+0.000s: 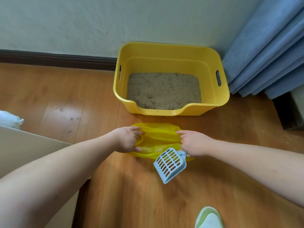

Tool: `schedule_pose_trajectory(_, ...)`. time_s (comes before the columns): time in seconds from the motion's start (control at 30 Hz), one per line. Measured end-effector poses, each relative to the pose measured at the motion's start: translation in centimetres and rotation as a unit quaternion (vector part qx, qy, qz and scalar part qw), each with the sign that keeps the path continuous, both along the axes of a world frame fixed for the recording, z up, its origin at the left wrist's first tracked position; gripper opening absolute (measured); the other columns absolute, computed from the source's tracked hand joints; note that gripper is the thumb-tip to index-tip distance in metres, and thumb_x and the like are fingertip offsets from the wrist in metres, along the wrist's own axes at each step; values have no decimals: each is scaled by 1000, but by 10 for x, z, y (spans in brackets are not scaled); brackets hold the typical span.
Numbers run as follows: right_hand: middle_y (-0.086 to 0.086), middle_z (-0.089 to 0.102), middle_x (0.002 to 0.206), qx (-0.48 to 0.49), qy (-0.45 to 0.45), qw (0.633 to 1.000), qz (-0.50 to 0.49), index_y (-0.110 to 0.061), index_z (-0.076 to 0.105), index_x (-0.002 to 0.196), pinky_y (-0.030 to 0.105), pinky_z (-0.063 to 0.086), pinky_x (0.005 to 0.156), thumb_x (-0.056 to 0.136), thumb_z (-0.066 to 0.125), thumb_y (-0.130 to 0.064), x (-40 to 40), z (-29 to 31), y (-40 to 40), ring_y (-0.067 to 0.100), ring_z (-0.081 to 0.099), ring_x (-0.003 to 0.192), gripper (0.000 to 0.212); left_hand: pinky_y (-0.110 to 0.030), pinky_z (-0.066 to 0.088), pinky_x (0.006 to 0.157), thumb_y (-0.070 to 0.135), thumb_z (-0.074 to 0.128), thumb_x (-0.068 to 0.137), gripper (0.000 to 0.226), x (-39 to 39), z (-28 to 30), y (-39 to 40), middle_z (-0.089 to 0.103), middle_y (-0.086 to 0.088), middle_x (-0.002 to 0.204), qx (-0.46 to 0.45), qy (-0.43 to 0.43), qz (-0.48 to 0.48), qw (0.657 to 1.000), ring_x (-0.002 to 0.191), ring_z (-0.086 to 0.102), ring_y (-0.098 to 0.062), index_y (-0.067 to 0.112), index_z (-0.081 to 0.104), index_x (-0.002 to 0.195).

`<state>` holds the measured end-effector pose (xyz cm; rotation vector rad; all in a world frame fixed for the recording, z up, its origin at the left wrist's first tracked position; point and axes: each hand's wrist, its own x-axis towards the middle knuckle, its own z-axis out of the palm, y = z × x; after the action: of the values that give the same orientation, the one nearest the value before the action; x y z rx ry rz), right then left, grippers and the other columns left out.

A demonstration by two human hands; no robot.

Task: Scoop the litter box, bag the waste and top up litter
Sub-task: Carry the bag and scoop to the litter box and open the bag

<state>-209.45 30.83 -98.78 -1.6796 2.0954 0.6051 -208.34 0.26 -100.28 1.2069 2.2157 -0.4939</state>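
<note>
The box (pixel 171 79) is sitting on the wood floor (pixel 115 186) against the wall (pixel 98 22), holding a shallow bed of litter (pixel 164 90) with a few clumps showing near its low front lip. Just in front of that lip, a bag (pixel 158 134) is lying flat and crumpled on the floor.

Both hands are working at the bag. The left hand (pixel 127 139) is pinching the bag's left edge between thumb and curled fingers. The right hand (pixel 193 143) is doing double duty: its fingers are curling round the handle of the scoop (pixel 170 165) while the forefinger is reaching out onto the bag's right edge. The scoop's slotted blade is hanging toward the viewer, farther from the box than the bag, and it looks empty.

The step in hand appears to be opening the bag, before any scooping (the litter surface is looking undisturbed apart from its clumps). The next move likely calls for pulling the two layers apart so the mouth is gaping toward the box, which is awkward with the right hand already occupied. Thin film tends to cling, so a rubbing pinch may be needed.

A curtain (pixel 266 51) is hanging right of the box; a shoe (pixel 209 218) is showing well in front of it.
</note>
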Motion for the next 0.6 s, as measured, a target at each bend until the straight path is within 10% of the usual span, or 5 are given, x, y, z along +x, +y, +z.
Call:
schedule_pose_trajectory(0.2,1,61,67,30,-43,994,-97,-21,61,64,32,47,64,85,60,-28,-6,4,3,25,62,67,22,-34,17,118,34,24,106,56,-3,1,7,70,-12,112,67,-9,121,990,133,43,-24,0,68,98)
schedule_pose_trajectory(0.4,8,52,108,36,-43,977,-205,-10,62,95,36,37,61,88,55,-20,-24,15,-7,32,62,87,14,-33,38,99,32,40,96,40,-14,-4,9,70,-11,87,62,19,208,976,88,59,-30,8,62,74)
schedule_pose_trajectory(0.6,4,48,122,22,-16,951,-309,-17,66,101,36,38,90,90,53,-23,-39,12,-8,25,54,104,18,-25,16,113,40,52,83,31,-35,-16,-12,63,1,127,123,-17,239,963,125,49,-15,17,71,74)
